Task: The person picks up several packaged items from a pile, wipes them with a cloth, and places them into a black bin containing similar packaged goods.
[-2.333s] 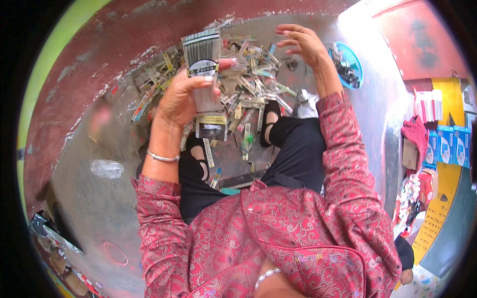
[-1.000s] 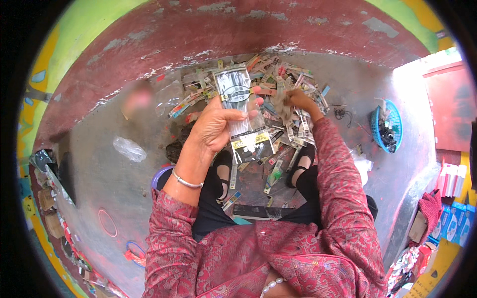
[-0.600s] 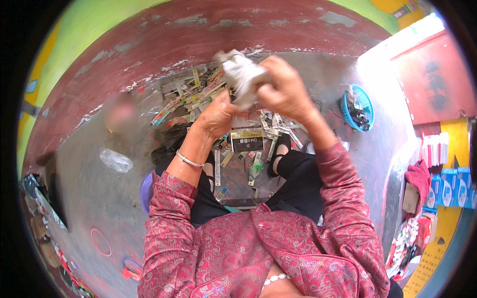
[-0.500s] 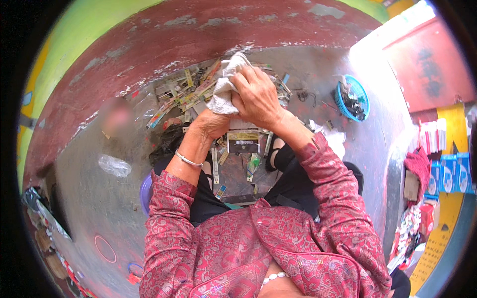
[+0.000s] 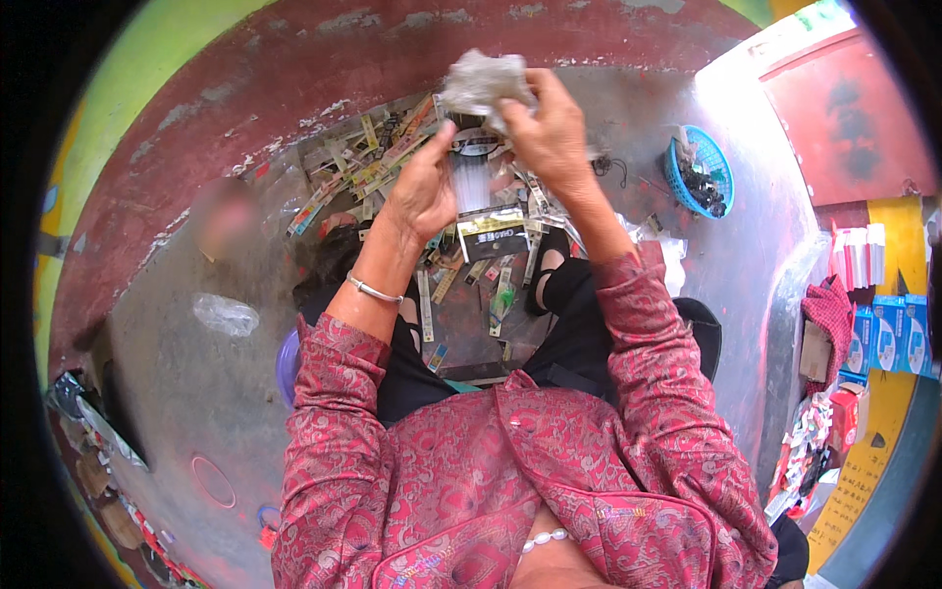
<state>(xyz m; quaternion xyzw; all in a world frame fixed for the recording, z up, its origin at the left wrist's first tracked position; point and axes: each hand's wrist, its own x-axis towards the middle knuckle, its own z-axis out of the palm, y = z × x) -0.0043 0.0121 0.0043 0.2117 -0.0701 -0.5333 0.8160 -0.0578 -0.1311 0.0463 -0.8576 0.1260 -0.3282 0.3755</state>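
Holds in the left hand, closed on the left edge, a flat, oblong clear-plastic packet with a yellow-and-black near end, just right of the palm, lengthwise pointing away from the body. Clutches a crumpled off-white cloth by the packet's far end in the clamped right hand, farther from the packet than the left.

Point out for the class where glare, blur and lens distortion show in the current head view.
Head view, right: white glare washes out the area beside the red panel; head view, edges: fisheye distortion bends the dark red wall, with black corners; head view, left: a patch is smeared; head view, centre: the cloth looks slightly soft.
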